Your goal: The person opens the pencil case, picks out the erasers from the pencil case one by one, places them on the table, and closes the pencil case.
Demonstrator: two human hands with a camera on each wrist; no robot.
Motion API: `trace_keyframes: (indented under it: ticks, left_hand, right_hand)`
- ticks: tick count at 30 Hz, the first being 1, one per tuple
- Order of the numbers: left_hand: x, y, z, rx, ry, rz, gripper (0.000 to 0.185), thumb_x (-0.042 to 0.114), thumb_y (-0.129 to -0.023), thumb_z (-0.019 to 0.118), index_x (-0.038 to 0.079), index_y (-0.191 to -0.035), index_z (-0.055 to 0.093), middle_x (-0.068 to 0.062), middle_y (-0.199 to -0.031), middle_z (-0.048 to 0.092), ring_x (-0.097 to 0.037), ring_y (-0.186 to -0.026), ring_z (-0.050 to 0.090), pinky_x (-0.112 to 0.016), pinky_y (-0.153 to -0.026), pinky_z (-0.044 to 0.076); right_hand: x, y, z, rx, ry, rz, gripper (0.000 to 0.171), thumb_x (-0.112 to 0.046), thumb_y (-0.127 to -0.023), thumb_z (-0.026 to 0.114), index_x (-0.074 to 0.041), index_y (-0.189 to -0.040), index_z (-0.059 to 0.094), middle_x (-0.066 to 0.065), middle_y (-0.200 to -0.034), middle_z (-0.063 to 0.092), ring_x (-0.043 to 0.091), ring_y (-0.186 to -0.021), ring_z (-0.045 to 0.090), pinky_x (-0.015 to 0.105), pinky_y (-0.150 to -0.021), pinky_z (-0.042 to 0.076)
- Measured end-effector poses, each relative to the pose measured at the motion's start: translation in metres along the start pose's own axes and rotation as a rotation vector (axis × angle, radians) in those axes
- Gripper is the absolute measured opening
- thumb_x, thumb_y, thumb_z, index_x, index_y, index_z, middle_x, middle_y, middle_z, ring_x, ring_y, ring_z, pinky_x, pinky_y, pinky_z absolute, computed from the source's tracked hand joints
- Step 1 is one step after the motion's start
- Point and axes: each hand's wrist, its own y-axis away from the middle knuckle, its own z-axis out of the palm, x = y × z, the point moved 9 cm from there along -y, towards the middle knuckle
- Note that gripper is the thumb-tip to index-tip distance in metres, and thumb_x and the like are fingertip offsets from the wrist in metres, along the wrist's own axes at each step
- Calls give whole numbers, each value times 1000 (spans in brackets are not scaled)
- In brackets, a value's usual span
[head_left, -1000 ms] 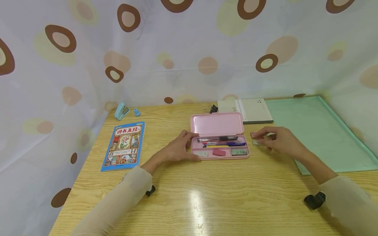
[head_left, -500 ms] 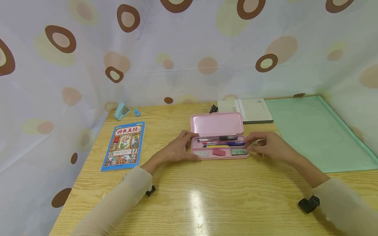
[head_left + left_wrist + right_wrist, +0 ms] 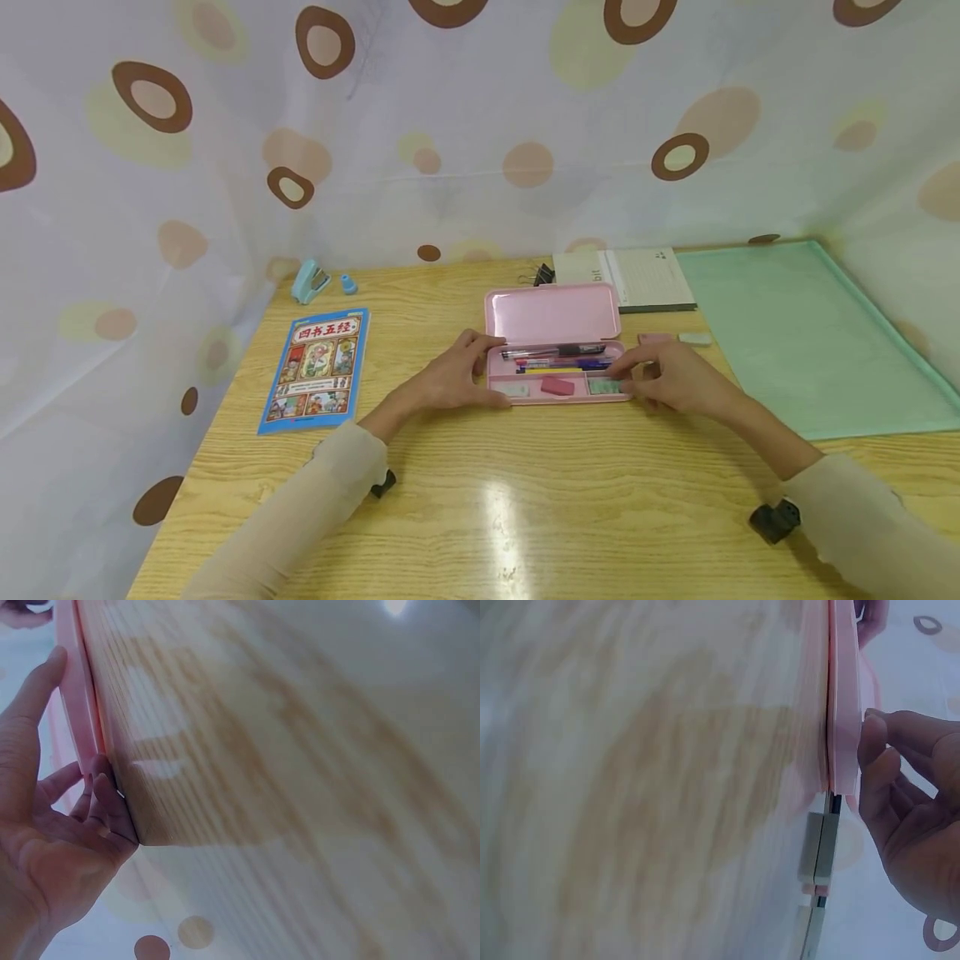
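An open pink pencil case [image 3: 551, 399] lies with its lid tilted back and holds several pens [image 3: 555, 353], a dark pink eraser [image 3: 557, 386] and a whitish eraser [image 3: 514, 390]. My left hand [image 3: 447, 377] grips its left end, thumb at the front and fingers at the back. At the small right compartment, my right hand [image 3: 678, 379] pinches the right end of a green-and-white eraser [image 3: 603, 386] between thumb and index finger. Those fingertips partly hide it. A light block-shaped eraser [image 3: 819, 847] lies beside the case in the right wrist view.
A pink eraser [image 3: 654, 338] and a white one [image 3: 695, 339] lie right of the case. Behind are a notebook [image 3: 648, 279] and black binder clip [image 3: 542, 276]. A green mat [image 3: 810, 350] covers the right side. Leftward are a comic-covered book [image 3: 318, 367] and blue stapler [image 3: 309, 283].
My right hand has moved left from the erasers on the table to the case's right edge, then into the small compartment. The pink and white erasers are uncovered. My left hand has stayed put.
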Motion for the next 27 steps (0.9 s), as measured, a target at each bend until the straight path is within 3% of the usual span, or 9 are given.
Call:
trace_keyframes:
  ticks: [8,19,24,27]
  left_hand:
    - [-3,-1,0,7,-13,-4,96,54,-80,87,21,-158,41,1,-127,41,-17,-102,48,-34,-84,44]
    - [-2,-1,0,8,-11,-7,96,54,-80,87,21,-158,41,0,-127,42,-17,-102,49,-34,-83,44]
    - [-2,-1,1,3,-10,2,95,53,-80,86,20,-158,41,0,-126,41,-17,-102,48,-33,-84,44]
    - [-3,-2,1,4,-14,-1,95,53,-80,86,20,-157,41,0,-126,41,-17,-103,48,-33,-84,44]
  right_hand:
    - [-8,-6,5,12,97,-90,22,-2,-94,74,-10,-114,79,0,-89,63,9,-56,55,27,-56,46]
    - [-18,-1,5,14,236,-133,29,-3,-93,76,-13,-120,78,-4,-97,66,8,-67,47,27,-66,44]
    - [-17,0,4,23,235,-122,25,-3,-92,77,-13,-115,80,-6,-94,63,9,-71,47,27,-69,43]
    - [-17,1,3,31,244,-128,24,-3,-92,77,-13,-114,81,-6,-95,65,8,-71,47,26,-64,42]
